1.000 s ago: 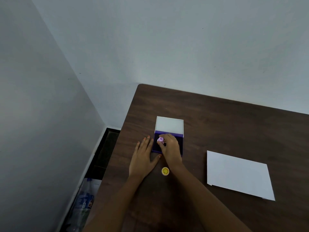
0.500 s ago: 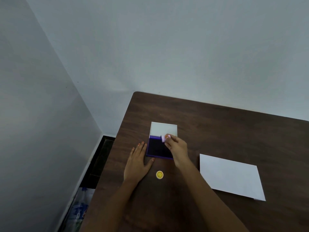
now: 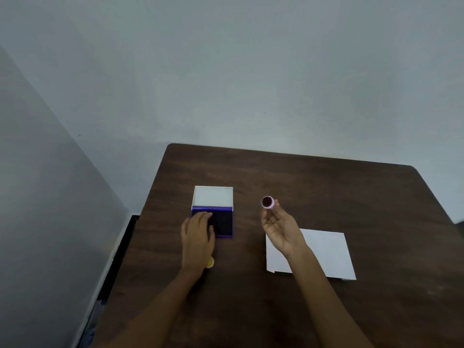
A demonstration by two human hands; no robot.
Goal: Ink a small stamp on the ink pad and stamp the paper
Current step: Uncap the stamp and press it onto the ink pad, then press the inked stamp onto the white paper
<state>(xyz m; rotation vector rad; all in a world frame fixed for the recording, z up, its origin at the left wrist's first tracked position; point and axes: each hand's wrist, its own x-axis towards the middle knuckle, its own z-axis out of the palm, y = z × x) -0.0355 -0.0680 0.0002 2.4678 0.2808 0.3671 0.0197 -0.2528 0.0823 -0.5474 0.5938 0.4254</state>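
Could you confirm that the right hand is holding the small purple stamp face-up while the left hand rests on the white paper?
Not quite. In the head view, the left hand rests on the open ink pad, not on the white paper. The rest stands: the right hand holds the small purple stamp with its dark face turned up.

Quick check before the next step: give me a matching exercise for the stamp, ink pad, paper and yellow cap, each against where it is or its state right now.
Things:
1. small stamp
2. ink pad
3. paper
4. yellow cap

Places or states:
A. flat on the table, partly under the right forearm
B. lid open, left hand resting on it
C. raised in the right hand, dark face turned up toward the camera
D. on the table, mostly hidden beside the left wrist

Pairs: 1-C, 2-B, 3-A, 4-D
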